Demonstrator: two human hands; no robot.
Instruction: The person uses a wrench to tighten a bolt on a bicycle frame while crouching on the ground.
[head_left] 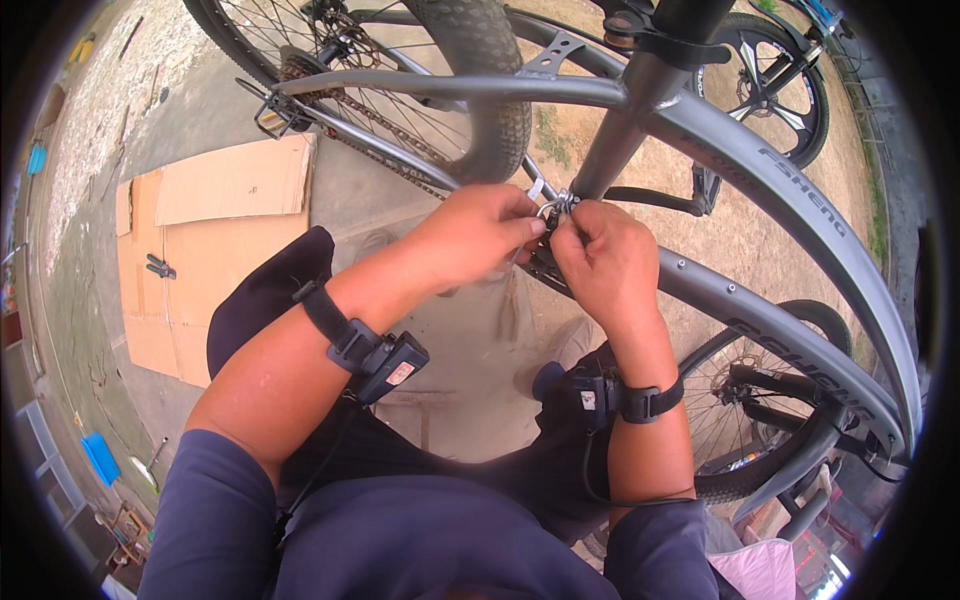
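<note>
Here, fingers (pixel 571 248) at curved metal fitting (pixel 558 206)

I log one bicycle frame (pixel 770 335) before me, rear wheel (pixel 490 110) at its left end, front wheel (pixel 738 385) at its right. Cardboard (pixel 240 265) on the ground (pixel 345 180), left of the frame; pliers (pixel 160 267) on the cardboard.

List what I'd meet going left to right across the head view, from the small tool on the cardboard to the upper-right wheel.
Small tool, left hand, shiny metal piece at the fingertips, right hand, upper-right wheel.
</note>
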